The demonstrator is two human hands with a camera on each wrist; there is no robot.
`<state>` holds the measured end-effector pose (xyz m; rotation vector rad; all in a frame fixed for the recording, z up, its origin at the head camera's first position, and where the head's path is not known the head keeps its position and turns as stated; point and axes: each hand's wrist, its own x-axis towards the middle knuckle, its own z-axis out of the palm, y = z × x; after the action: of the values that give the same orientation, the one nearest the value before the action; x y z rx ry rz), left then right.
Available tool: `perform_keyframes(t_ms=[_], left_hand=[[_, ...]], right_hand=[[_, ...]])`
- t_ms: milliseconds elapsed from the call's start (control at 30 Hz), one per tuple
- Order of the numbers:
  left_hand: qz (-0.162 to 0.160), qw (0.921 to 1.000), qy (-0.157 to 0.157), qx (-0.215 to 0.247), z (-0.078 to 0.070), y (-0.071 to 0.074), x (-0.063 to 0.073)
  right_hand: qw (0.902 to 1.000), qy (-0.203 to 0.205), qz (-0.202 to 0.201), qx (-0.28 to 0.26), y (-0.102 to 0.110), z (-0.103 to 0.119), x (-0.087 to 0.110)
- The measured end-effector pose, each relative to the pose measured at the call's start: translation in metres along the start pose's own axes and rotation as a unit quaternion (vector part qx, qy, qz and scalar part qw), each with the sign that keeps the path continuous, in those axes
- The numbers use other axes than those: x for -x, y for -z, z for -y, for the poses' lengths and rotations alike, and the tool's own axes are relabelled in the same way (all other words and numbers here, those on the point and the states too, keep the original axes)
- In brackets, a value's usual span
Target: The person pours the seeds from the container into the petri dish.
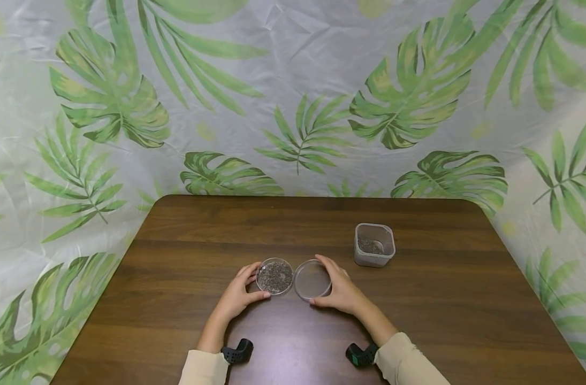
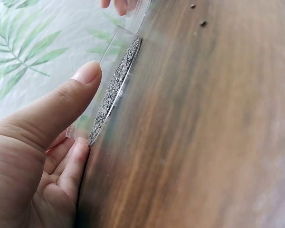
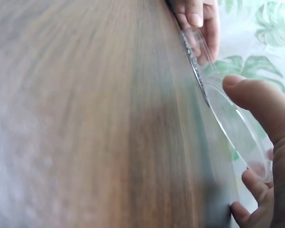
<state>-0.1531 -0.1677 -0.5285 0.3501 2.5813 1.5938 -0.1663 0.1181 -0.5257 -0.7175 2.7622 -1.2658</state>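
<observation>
My left hand (image 1: 238, 293) holds a round clear petri dish (image 1: 275, 259) between thumb and fingers at its left side. Dark grey granules (image 1: 274, 278) cover the dish's bottom, and the dish sits on the table in the left wrist view. Around the right side of an empty clear round lid (image 1: 313, 279), my right hand (image 1: 342, 291) curves its thumb and fingers. This lid (image 3: 240, 128) looks tilted in the right wrist view, with one edge close beside the dish. Whether the two rims touch, I cannot tell.
A square clear plastic container (image 1: 373, 261) with some dark granules (image 1: 368, 246) stands behind and right of the lid. Two tiny dark specks (image 2: 203, 23) lie on the brown wooden table (image 1: 293, 224). A leaf-patterned cloth (image 1: 312, 117) hangs behind the table.
</observation>
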Motion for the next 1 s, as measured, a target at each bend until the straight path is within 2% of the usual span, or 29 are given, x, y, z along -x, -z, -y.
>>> perform_keyframes(t_ms=[300,667,1000], left_hand=[[0.001,1.0,-0.003,0.005,0.0,0.0,-0.002],[0.0,1.0,-0.006,0.003,0.0,-0.001,-0.001],[-0.003,0.9999,-0.009,0.009,0.001,-0.001,-0.001]], right_hand=[[0.9995,-0.009,-0.024,-0.02,-0.001,0.006,-0.002],[0.9959,0.052,-0.047,-0.057,-0.003,0.014,-0.008],[0.9922,0.057,-0.044,-0.101,-0.01,0.024,-0.016]])
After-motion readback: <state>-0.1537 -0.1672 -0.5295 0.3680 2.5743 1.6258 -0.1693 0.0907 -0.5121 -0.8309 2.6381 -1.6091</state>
